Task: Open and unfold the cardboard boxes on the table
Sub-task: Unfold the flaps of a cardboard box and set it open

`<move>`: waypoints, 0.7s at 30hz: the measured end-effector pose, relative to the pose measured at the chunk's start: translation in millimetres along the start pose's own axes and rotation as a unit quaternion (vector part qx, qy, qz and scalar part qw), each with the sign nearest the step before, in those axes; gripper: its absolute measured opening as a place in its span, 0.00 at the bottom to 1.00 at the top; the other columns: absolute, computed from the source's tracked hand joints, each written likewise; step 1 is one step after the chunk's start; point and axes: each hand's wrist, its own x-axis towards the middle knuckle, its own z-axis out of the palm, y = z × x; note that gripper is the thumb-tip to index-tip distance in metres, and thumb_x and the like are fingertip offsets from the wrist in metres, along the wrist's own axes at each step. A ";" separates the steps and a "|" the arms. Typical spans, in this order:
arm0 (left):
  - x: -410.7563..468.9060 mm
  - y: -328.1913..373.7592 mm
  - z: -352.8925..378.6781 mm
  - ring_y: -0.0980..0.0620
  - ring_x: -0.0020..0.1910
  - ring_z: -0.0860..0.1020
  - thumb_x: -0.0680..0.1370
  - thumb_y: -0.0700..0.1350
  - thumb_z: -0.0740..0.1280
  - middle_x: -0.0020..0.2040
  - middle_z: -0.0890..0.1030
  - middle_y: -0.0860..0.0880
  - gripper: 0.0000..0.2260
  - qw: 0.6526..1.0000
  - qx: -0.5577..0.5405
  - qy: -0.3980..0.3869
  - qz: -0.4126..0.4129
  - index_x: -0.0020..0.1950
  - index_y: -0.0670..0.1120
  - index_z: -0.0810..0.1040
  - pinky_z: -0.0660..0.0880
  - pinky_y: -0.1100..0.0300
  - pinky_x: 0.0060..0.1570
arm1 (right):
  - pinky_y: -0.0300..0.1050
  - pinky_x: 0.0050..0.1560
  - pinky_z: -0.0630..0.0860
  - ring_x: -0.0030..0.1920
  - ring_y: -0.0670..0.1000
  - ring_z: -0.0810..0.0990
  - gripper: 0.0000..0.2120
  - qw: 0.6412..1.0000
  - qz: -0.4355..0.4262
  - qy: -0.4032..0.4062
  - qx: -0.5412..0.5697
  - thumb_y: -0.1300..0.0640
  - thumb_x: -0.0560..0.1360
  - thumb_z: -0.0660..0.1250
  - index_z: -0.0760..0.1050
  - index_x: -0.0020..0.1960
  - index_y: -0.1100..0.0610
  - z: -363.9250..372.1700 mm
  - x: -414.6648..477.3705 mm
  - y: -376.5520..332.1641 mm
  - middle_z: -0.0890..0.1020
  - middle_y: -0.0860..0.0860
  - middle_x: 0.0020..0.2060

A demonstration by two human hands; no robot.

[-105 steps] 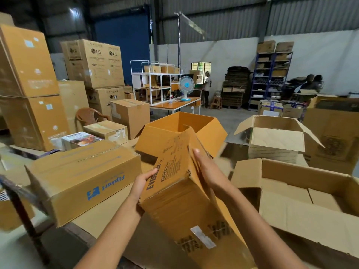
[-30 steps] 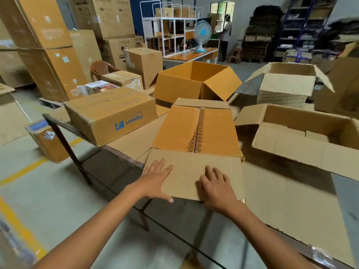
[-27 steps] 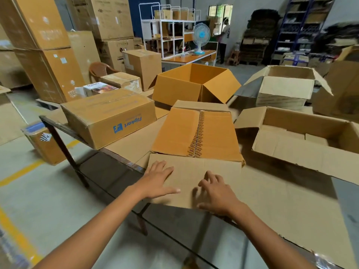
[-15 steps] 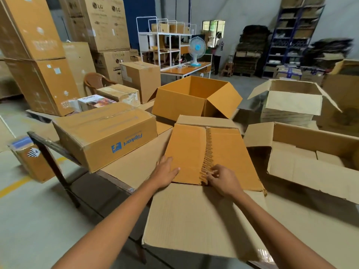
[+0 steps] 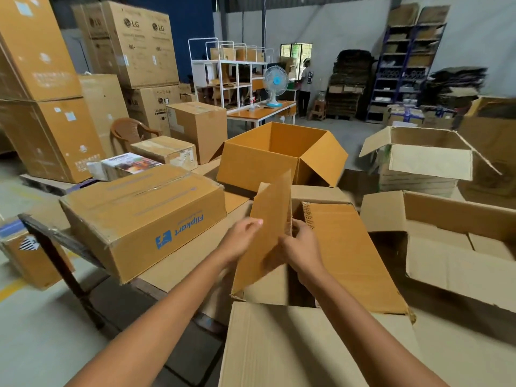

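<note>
An orange-brown cardboard box (image 5: 346, 255) lies in front of me on the table (image 5: 178, 263). Its left top flap (image 5: 268, 227) is lifted and stands nearly upright. My left hand (image 5: 241, 238) grips the flap's outer face and edge. My right hand (image 5: 300, 247) holds the flap's inner edge by the taped centre seam. The right top flap still lies flat. The box's near end flap (image 5: 301, 347) hangs open toward me. A sealed Flipkart box (image 5: 145, 216) sits to the left.
Open boxes stand beyond and to the right: an orange one (image 5: 279, 155), a pale one (image 5: 424, 160) and a wide one (image 5: 452, 247). The table's left edge drops to the floor (image 5: 42, 344). Stacked cartons (image 5: 53, 88) and a chair (image 5: 131, 132) stand behind.
Both hands moved from pressing the near end flap to the centre seam, then pulled the left top flap up from flat to nearly upright.
</note>
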 end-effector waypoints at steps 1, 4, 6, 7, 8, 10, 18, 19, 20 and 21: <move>3.1 15.3 -11.1 0.47 0.59 0.79 0.83 0.58 0.58 0.58 0.81 0.48 0.18 0.999 -0.045 0.000 -0.011 0.65 0.49 0.76 0.76 0.50 0.58 | 0.49 0.49 0.82 0.53 0.49 0.81 0.20 1.000 -0.011 -0.011 0.009 0.56 0.76 0.67 0.73 0.67 0.51 8.6 0.6 -8.7 0.82 0.48 0.56; 13.1 58.8 -48.4 0.48 0.50 0.83 0.81 0.61 0.59 0.52 0.83 0.46 0.18 0.994 -0.100 -0.023 -0.045 0.61 0.51 0.76 0.80 0.54 0.42 | 0.55 0.53 0.82 0.54 0.49 0.82 0.24 0.998 -0.049 -0.040 0.017 0.45 0.72 0.66 0.75 0.67 0.50 34.6 -2.4 -30.7 0.83 0.47 0.56; 19.5 75.1 -68.0 0.50 0.39 0.81 0.81 0.56 0.63 0.45 0.82 0.47 0.11 0.995 -0.067 -0.050 -0.061 0.54 0.50 0.76 0.76 0.59 0.31 | 0.57 0.55 0.81 0.53 0.49 0.82 0.24 0.994 -0.081 -0.068 0.001 0.38 0.71 0.65 0.78 0.63 0.47 49.8 -10.2 -41.8 0.84 0.47 0.54; 23.1 78.3 -76.0 0.51 0.35 0.77 0.81 0.50 0.65 0.41 0.79 0.47 0.06 0.996 -0.033 -0.047 -0.063 0.52 0.48 0.77 0.73 0.61 0.29 | 0.56 0.57 0.80 0.54 0.50 0.82 0.24 0.991 -0.100 -0.087 -0.012 0.36 0.72 0.64 0.79 0.63 0.47 56.7 -13.0 -44.8 0.84 0.48 0.54; 28.6 76.4 -84.0 0.51 0.33 0.74 0.79 0.41 0.66 0.39 0.78 0.46 0.03 0.997 0.017 -0.030 -0.065 0.52 0.46 0.78 0.70 0.62 0.28 | 0.56 0.60 0.78 0.56 0.51 0.81 0.24 0.987 -0.114 -0.113 -0.027 0.37 0.75 0.64 0.79 0.64 0.49 62.3 -15.1 -46.2 0.84 0.50 0.56; 36.6 67.0 -100.1 0.49 0.31 0.72 0.73 0.30 0.62 0.37 0.76 0.43 0.11 0.990 0.111 0.014 -0.081 0.48 0.42 0.79 0.66 0.64 0.26 | 0.52 0.63 0.75 0.59 0.52 0.79 0.21 0.975 -0.129 -0.167 -0.073 0.41 0.79 0.64 0.80 0.64 0.54 68.6 -13.8 -41.1 0.83 0.52 0.59; 40.9 -58.3 -125.5 0.43 0.52 0.76 0.78 0.32 0.57 0.55 0.79 0.38 0.10 0.961 0.209 0.090 -0.156 0.54 0.37 0.75 0.71 0.56 0.49 | 0.73 0.71 0.57 0.74 0.63 0.62 0.23 0.874 -0.054 -0.086 -0.475 0.40 0.78 0.62 0.74 0.68 0.52 22.5 27.0 28.4 0.66 0.58 0.74; 44.8 -84.0 -122.5 0.41 0.57 0.76 0.78 0.34 0.58 0.62 0.77 0.38 0.12 0.956 0.224 0.078 -0.171 0.60 0.36 0.74 0.72 0.54 0.54 | 0.77 0.70 0.51 0.76 0.65 0.58 0.23 0.860 -0.031 -0.077 -0.503 0.41 0.78 0.63 0.73 0.67 0.52 12.6 31.8 35.6 0.61 0.59 0.77; 45.0 -102.3 -115.9 0.39 0.63 0.74 0.80 0.38 0.58 0.68 0.73 0.38 0.16 0.948 0.252 0.054 -0.185 0.67 0.35 0.70 0.71 0.52 0.60 | 0.81 0.69 0.45 0.78 0.68 0.53 0.21 0.849 -0.008 -0.071 -0.523 0.43 0.77 0.64 0.73 0.66 0.52 4.2 35.7 42.7 0.56 0.60 0.79; 44.2 -118.5 -107.2 0.38 0.69 0.70 0.82 0.42 0.57 0.72 0.69 0.38 0.20 0.937 0.284 0.028 -0.201 0.72 0.35 0.66 0.68 0.52 0.66 | 0.82 0.67 0.42 0.78 0.70 0.48 0.18 0.842 0.013 -0.067 -0.535 0.46 0.77 0.64 0.73 0.64 0.52 -2.7 38.7 48.9 0.52 0.62 0.80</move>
